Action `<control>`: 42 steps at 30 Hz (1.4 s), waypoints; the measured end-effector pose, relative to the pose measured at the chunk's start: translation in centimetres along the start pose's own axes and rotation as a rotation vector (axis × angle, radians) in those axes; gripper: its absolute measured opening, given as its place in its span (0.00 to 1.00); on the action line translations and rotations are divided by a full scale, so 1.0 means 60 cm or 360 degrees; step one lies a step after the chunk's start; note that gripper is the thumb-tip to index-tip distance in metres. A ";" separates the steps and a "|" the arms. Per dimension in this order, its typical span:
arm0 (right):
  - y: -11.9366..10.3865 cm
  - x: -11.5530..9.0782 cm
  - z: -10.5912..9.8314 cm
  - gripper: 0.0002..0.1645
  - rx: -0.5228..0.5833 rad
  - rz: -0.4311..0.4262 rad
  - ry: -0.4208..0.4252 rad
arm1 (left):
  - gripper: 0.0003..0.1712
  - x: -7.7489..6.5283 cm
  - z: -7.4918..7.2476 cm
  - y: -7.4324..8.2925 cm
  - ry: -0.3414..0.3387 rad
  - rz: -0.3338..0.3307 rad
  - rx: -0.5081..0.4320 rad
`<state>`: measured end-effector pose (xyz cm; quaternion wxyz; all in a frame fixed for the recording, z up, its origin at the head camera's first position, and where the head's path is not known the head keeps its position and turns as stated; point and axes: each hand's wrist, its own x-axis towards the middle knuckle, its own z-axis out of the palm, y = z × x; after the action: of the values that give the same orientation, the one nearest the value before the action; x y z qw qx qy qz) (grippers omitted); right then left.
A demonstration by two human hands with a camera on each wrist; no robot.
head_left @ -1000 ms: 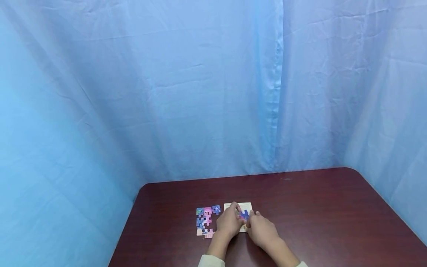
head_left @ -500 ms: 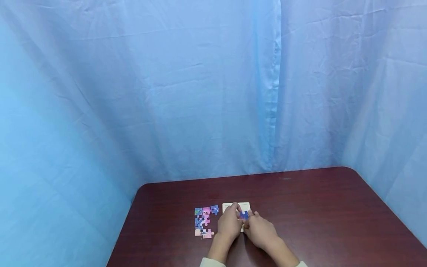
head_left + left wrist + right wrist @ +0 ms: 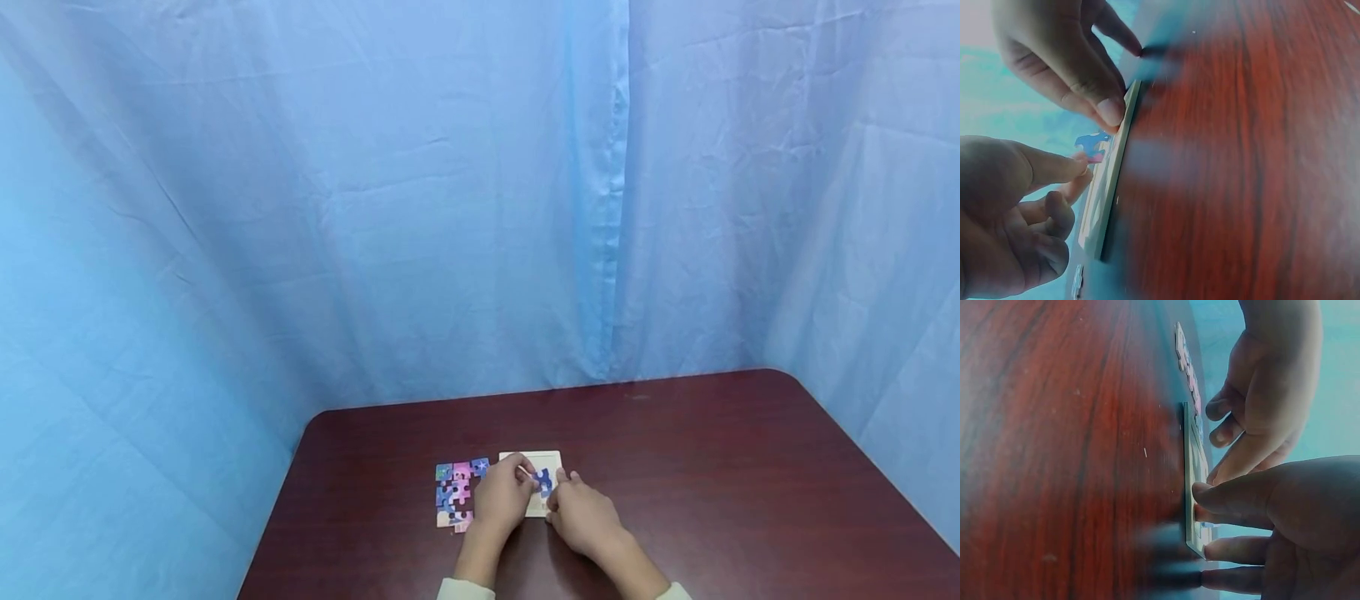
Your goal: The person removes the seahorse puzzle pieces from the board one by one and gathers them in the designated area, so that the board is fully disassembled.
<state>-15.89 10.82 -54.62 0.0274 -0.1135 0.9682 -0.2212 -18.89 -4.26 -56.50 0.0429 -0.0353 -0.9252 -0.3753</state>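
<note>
A blue puzzle piece (image 3: pixel 543 478) with a bit of pink sits over the right part of a pale wooden puzzle tray (image 3: pixel 546 456). My left hand (image 3: pixel 502 498) pinches this piece by its left side; the left wrist view shows the thumb and finger at the piece's pink end (image 3: pixel 1095 159). At the tray's lower right corner, my right hand (image 3: pixel 587 512) grips the edge, thumb at the near rim and fingers spread along the right side. The left hand covers the tray's left part.
Several blue, pink and cream puzzle pieces (image 3: pixel 444 495) lie partly joined to the left of the tray, some behind the left hand. The dark red wooden table (image 3: pixel 675 467) has rounded back corners. Blue curtains (image 3: pixel 450 208) hang behind and at both sides.
The piece at my left fingertips has turned from lying crosswise to more upright. My left hand has shifted slightly left and opened a gap from the right hand, which stays at the tray.
</note>
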 end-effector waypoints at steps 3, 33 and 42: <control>0.000 0.000 0.001 0.04 -0.0012 0.0000 0.0000 | 0.02 -0.003 -0.009 -0.002 -0.0021 -0.0060 -0.0065; 0.012 -0.003 -0.010 0.14 0.0009 0.0021 0.0014 | 0.02 -0.008 -0.098 -0.060 0.0141 -0.0263 0.0168; 0.012 -0.002 -0.006 0.12 0.0020 0.0039 -0.0010 | 0.06 -0.014 -0.099 -0.072 0.0155 -0.0237 0.0240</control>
<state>-15.97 11.64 -54.60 0.0339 -0.1022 0.9680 -0.2267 -18.15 -11.54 -55.35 0.0625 0.0553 -0.9478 -0.3079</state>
